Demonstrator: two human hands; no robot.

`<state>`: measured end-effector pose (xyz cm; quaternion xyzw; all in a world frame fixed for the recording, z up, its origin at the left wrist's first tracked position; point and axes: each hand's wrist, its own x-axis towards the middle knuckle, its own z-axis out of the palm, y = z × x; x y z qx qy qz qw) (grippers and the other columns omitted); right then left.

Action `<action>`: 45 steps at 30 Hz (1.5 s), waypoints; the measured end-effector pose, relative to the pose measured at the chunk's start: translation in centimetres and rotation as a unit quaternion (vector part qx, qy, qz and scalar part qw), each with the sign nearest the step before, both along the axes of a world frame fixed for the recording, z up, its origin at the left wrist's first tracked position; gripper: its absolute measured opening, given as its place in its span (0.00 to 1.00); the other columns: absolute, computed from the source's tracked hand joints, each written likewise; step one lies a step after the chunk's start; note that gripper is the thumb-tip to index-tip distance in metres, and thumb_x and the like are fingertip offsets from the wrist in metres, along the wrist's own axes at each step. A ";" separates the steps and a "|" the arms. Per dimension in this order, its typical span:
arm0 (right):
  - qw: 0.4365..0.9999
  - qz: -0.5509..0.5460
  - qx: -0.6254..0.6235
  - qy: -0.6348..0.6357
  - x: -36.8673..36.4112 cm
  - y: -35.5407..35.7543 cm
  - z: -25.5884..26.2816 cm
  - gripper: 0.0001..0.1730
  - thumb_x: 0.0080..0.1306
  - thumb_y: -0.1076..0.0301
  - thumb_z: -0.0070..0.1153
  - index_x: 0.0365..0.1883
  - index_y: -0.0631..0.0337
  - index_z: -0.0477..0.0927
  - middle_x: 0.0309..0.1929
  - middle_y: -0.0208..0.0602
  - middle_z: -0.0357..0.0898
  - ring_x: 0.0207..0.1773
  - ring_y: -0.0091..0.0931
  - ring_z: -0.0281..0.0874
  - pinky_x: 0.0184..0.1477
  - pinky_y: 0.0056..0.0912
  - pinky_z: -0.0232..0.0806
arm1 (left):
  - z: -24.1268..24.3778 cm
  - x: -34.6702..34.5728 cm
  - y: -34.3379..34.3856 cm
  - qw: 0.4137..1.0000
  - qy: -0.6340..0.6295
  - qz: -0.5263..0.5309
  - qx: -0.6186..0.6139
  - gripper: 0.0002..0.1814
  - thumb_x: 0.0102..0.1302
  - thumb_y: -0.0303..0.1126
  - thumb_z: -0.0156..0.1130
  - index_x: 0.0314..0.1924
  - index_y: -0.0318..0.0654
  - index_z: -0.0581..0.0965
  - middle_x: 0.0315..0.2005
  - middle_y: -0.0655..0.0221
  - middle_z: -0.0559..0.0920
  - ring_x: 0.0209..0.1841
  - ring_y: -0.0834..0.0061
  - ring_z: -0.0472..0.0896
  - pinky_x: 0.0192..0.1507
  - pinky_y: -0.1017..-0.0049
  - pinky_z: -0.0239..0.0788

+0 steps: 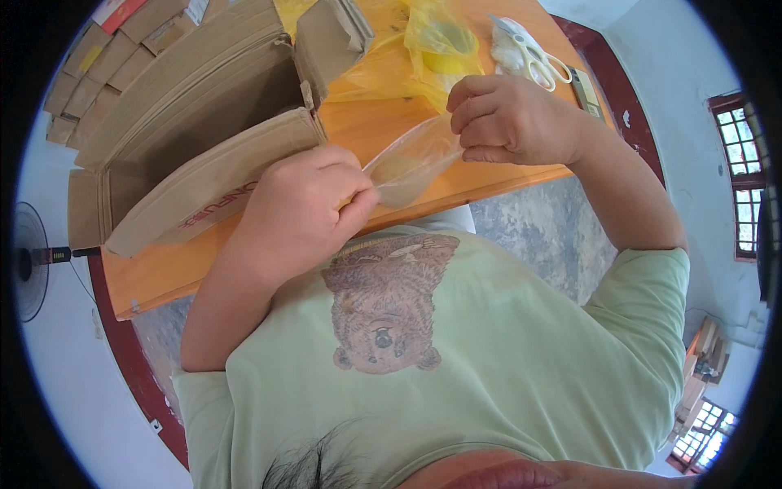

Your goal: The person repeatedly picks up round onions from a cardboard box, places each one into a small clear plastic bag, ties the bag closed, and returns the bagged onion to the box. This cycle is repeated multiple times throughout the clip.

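Observation:
Between my two hands a clear plastic bag [415, 160] is stretched above the front edge of the orange tabletop [519, 173]. My left hand [311, 211] is closed on its left end, with a bit of something yellow showing between thumb and fingers. My right hand [510, 119] pinches the bag's upper right end. Whether anything lies inside the bag I cannot tell. An open cardboard box [214, 165] stands just beyond my left hand, its flaps spread. Behind the clear bag lies a crumpled yellow plastic bag [440, 46].
White-handled scissors [537, 64] rest on a clear plastic bundle [506, 54] at the back right, beside a small flat box [586, 91]. Stacked cardboard boxes [104, 55] stand at the far left. A fan [30, 257] is by the left wall.

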<state>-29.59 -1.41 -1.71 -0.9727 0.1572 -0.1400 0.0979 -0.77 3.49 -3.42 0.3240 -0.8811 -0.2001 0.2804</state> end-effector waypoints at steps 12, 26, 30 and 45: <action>0.999 -0.012 -0.031 0.026 2.1 1.7 1.0 0.15 0.47 0.71 0.67 0.33 0.58 0.78 0.47 0.30 0.78 0.36 0.32 0.75 0.35 0.35 0.70 | -0.9 0.6 0.0 0.999 0.022 0.040 0.017 0.05 0.52 0.19 0.63 0.28 0.33 0.75 0.30 0.62 0.80 0.29 0.67 0.79 0.32 0.73 0.73; 0.991 -0.034 0.092 0.085 2.3 1.0 -0.5 0.12 0.50 0.71 0.68 0.27 0.61 0.75 0.29 0.35 0.75 0.34 0.36 0.74 0.34 0.38 0.67 | -1.4 1.7 0.2 0.999 0.033 0.033 0.010 0.05 0.52 0.18 0.62 0.28 0.33 0.75 0.31 0.61 0.80 0.30 0.66 0.79 0.32 0.72 0.73; 0.982 -0.094 0.161 -0.018 2.7 1.3 -1.4 0.12 0.51 0.76 0.68 0.27 0.61 0.73 0.29 0.35 0.73 0.33 0.34 0.72 0.33 0.35 0.65 | -1.8 1.9 0.1 0.997 0.049 0.034 0.049 0.05 0.52 0.18 0.62 0.29 0.33 0.75 0.30 0.62 0.80 0.29 0.67 0.79 0.31 0.73 0.72; 0.791 -0.366 0.491 -0.008 5.7 2.6 -1.2 0.19 0.57 0.82 0.54 0.48 0.64 0.73 0.39 0.37 0.76 0.38 0.22 0.76 0.41 0.24 0.70 | -2.6 0.4 0.5 0.962 0.156 0.079 0.212 0.05 0.59 0.22 0.61 0.36 0.36 0.76 0.28 0.62 0.82 0.31 0.72 0.82 0.35 0.74 0.74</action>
